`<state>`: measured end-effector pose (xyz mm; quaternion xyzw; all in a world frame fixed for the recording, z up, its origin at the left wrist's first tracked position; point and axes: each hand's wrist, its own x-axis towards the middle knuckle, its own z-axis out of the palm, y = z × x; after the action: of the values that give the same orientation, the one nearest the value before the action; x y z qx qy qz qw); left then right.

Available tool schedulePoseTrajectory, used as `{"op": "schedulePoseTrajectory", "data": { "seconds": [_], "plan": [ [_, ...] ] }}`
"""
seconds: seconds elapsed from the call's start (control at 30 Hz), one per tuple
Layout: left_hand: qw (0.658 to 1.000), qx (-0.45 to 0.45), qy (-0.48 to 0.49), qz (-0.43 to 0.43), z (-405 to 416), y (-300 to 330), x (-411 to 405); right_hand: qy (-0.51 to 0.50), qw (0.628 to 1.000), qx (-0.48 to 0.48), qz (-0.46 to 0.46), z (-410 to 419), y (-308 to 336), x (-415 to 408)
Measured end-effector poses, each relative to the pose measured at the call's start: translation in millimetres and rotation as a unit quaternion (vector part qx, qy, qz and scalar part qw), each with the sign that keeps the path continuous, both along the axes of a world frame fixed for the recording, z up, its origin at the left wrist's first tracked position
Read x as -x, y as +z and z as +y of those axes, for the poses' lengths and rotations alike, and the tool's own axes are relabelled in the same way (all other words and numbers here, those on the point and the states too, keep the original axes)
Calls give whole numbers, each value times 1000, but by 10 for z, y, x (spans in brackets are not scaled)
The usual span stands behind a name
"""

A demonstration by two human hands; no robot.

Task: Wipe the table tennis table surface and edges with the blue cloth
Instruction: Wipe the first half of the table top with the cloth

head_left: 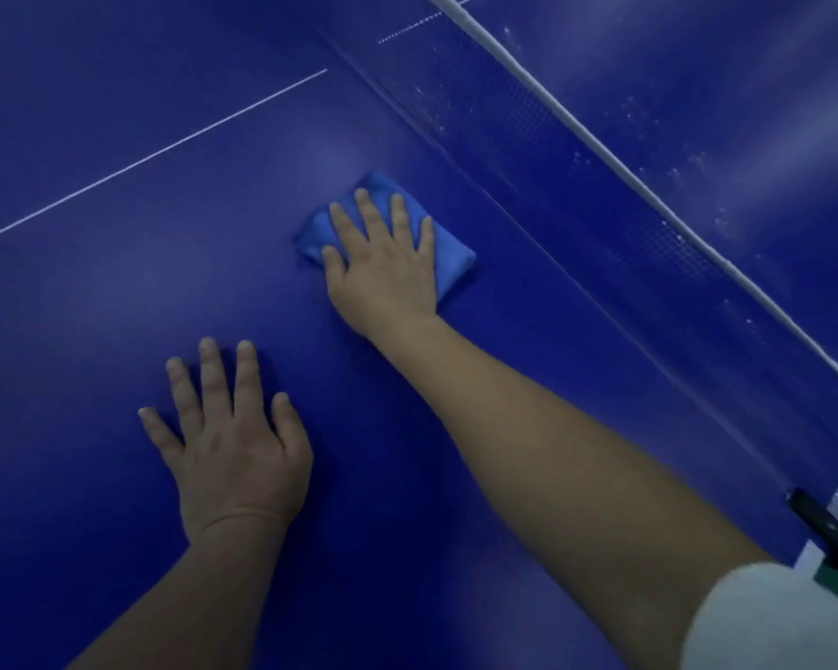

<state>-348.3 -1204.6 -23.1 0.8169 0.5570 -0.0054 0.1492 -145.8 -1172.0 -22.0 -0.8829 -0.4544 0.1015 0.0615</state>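
Deep-blue table tennis bench (117, 307) fills nearly the whole view, a thin white centre line (156, 154) crossing its upper left; the net (615, 220) runs diagonally along the right, its white top band (576, 133) bright above the mesh, with pale specks showing on the far half beyond it; a black net clamp (828, 529) sits at the lower right corner. The right hand (383, 268), arm stretched out from a white sleeve (775, 621), presses flat on the blue cloth (451, 258), its fingers (366, 210) straight and spread across the top; the cloth lies folded into a small pad on the bench, near the net's foot. The left hand (233, 437) rests palm-down on bare bench nearer the body, fingers apart, holding nothing, likely as a brace. The cloth looks soft, light and limp, so it should slide easily on the smooth surface; a flat palm over its middle seems the best hold, since pinching an edge would probably let it unfold.
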Motion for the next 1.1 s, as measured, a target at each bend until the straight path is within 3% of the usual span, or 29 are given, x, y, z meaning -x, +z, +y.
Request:
{"op": "schedulePoseTrajectory", "data": {
  "seconds": [0.07, 0.2, 0.3, 0.43, 0.57, 0.67, 0.9, 1.03, 1.1],
  "plan": [
    [1000, 4, -10, 9, 14, -5, 18, -67, 998, 2, -8, -376, -57, -180],
    [1000, 7, -5, 9, 2, 12, 14, -243, 967, 18, -73, -2090, -28, -282],
    [1000, -1, -9, 18, 3, 6, 1, -324, 944, 65, -9, -2890, 34, -226],
    [1000, 3, -11, 15, -14, 32, 5, -312, 948, 29, -48, -2307, -43, -89],
    [1000, 3, -16, 5, -33, 31, 1, -115, 993, 6, -31, -1480, -38, 227],
    [1000, 4, -20, 3, -19, 30, 18, -47, 999, 8, -21, -1702, -14, 286],
    [997, 45, -49, -29, 47, 82, 109, -256, 964, 67, -10, -3651, 62, 201],
    [993, 24, -98, -60, -323, 134, 285, -434, 901, 23, 19, -3326, 53, 262],
    [987, 2, -151, -60, -733, 123, 354, -352, 936, -21, -19, -2897, 2, 477]
  ]
}}
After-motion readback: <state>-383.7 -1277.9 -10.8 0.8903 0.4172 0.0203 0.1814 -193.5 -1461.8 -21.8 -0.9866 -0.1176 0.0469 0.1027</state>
